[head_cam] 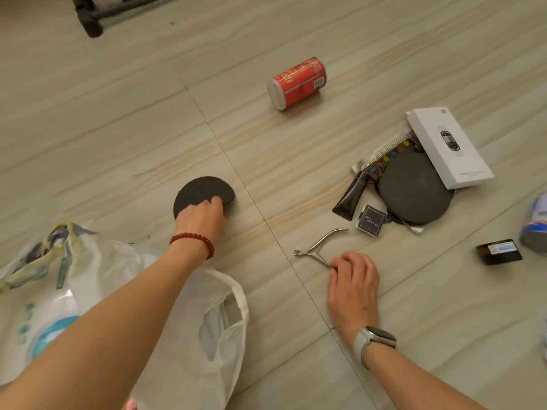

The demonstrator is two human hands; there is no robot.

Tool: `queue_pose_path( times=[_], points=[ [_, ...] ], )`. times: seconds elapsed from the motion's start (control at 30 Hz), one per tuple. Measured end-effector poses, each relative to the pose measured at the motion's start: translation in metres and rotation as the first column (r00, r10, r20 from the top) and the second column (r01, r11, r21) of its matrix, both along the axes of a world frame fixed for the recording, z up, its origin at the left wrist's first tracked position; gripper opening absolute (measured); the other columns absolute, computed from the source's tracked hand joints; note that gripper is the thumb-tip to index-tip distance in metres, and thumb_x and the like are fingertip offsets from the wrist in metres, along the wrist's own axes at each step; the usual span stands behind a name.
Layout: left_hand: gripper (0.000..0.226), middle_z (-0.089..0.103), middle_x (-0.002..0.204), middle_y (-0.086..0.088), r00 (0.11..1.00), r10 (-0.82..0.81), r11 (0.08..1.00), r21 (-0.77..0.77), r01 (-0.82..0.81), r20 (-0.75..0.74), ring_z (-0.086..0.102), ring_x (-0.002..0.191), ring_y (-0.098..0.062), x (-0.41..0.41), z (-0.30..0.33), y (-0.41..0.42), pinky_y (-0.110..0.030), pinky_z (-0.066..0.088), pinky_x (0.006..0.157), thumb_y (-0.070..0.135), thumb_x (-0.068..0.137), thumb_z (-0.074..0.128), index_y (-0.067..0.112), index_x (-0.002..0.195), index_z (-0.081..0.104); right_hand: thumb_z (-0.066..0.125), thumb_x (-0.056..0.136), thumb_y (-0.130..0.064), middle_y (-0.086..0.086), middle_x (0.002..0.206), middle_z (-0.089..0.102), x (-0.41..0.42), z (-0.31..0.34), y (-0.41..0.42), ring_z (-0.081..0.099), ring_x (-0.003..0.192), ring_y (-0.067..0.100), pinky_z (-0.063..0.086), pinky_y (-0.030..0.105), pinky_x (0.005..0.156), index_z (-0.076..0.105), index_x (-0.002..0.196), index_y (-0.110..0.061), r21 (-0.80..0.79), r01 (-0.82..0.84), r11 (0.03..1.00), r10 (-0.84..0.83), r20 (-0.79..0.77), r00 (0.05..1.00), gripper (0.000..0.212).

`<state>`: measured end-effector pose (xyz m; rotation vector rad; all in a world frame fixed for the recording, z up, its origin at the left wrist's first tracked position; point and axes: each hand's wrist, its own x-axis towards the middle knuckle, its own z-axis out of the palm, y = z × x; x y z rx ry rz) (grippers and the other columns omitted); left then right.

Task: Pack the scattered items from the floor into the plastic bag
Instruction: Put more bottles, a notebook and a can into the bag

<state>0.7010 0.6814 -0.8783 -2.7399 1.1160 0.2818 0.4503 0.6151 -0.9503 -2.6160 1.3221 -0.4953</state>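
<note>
Floor lot, both hands on items, bag beside you.

Your left hand (pixel 204 216) curled its fingers over the near edge of the flat black disc (pixel 201 192), likely to lift that edge off the floor (pixel 118 128). Your right hand (pixel 352 279) pinched one handle of the steel nippers (pixel 318 247). The plastic bag (pixel 189 321) lay slack under your left forearm, close for dropping in. Red can (pixel 297 82) and white box (pixel 448 149) lay well apart, unpacked.
</note>
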Motion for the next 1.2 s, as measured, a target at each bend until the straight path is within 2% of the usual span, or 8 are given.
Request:
queue_pose_path(
  times=[0.23,0.33,0.43,0.57,0.8,0.93,1.03,1.2],
  points=[
    [0.021,0.061,0.071,-0.011,0.961,0.11,0.764,-0.597,-0.244,-0.253,0.053,0.061,-0.026,-0.028,0.08,0.033,-0.031,0.045,0.058,0.013,0.094,0.037,0.005,0.099,0.055,0.035,0.083,-0.021,0.014,0.101,0.061,0.001,0.011,0.0,0.037,0.107,0.026,0.04,0.042,0.091,0.058,0.085,-0.009,0.089,0.015,0.996,-0.012,-0.033,0.999,0.026],
    [0.019,0.053,0.065,0.003,0.971,0.05,0.666,-0.716,-0.208,-0.235,0.048,0.057,-0.004,-0.045,0.118,0.07,-0.007,0.038,0.053,0.009,0.094,0.04,0.004,0.1,0.058,0.049,0.085,-0.007,0.02,0.104,0.059,0.008,0.025,0.005,0.045,0.109,0.038,0.039,0.048,0.093,0.058,0.087,-0.003,0.231,0.061,0.971,-0.049,-0.055,0.997,0.01],
    [0.026,0.055,0.076,0.003,0.975,0.067,0.609,-0.765,-0.207,-0.21,0.05,0.062,-0.006,-0.057,0.146,0.115,-0.007,0.035,0.056,0.016,0.091,0.04,0.004,0.103,0.059,0.043,0.091,-0.005,0.013,0.095,0.056,0.024,0.062,0.016,0.051,0.1,0.036,0.037,0.043,0.087,0.052,0.096,-0.006,0.45,0.09,0.889,-0.093,-0.015,0.996,0.01],
    [0.025,0.057,0.092,-0.001,0.959,0.146,0.649,-0.708,-0.277,-0.242,0.051,0.085,-0.017,-0.054,0.167,0.177,-0.016,0.032,0.071,0.012,0.093,0.043,0.005,0.111,0.06,0.034,0.097,-0.012,-0.003,0.069,0.046,0.046,0.126,0.051,0.047,0.07,0.026,0.035,0.033,0.061,0.044,0.102,-0.008,0.654,-0.122,0.746,-0.119,0.312,0.943,0.012],
    [0.026,0.062,0.111,-0.005,0.788,0.249,0.904,-0.156,-0.398,-0.563,0.054,0.097,-0.017,-0.049,0.161,0.269,-0.025,0.038,0.083,0.016,0.095,0.042,0.019,0.112,0.061,0.044,0.09,-0.014,-0.013,0.071,0.047,0.06,0.198,0.14,0.046,0.064,-0.004,0.037,0.012,0.06,0.042,0.084,-0.03,0.437,-0.696,0.569,0.303,0.675,0.672,0.017],
    [0.028,0.067,0.111,-0.008,0.899,0.299,0.77,-0.475,-0.426,-0.321,0.06,0.093,-0.019,-0.06,0.143,0.275,-0.028,0.045,0.085,0.016,0.091,0.051,0.016,0.116,0.061,0.041,0.087,-0.023,-0.009,0.073,0.05,0.057,0.192,0.177,0.042,0.069,0.003,0.035,0.016,0.064,0.046,0.086,-0.022,0.255,-0.829,0.498,0.598,0.591,0.542,0.005],
    [0.028,0.065,0.114,-0.011,0.926,0.342,0.602,-0.719,-0.347,-0.16,0.058,0.099,-0.016,-0.048,0.149,0.275,-0.027,0.043,0.089,0.008,0.09,0.051,0.007,0.116,0.06,0.046,0.084,-0.019,-0.001,0.068,0.058,0.055,0.17,0.189,0.037,0.07,0.01,0.029,0.025,0.063,0.05,0.082,-0.019,-0.026,-0.862,0.506,0.824,0.311,0.474,0.004],
    [0.029,0.065,0.109,-0.014,0.965,0.262,0.678,-0.706,-0.205,-0.028,0.059,0.102,-0.029,-0.046,0.155,0.273,-0.031,0.042,0.088,0.012,0.087,0.047,0.004,0.112,0.06,0.066,0.061,-0.004,0.0,0.069,0.061,0.074,0.148,0.181,0.055,0.073,0.022,0.026,0.032,0.064,0.055,0.071,-0.016,-0.182,-0.832,0.524,0.835,-0.081,0.544,0.019]
  ],
)
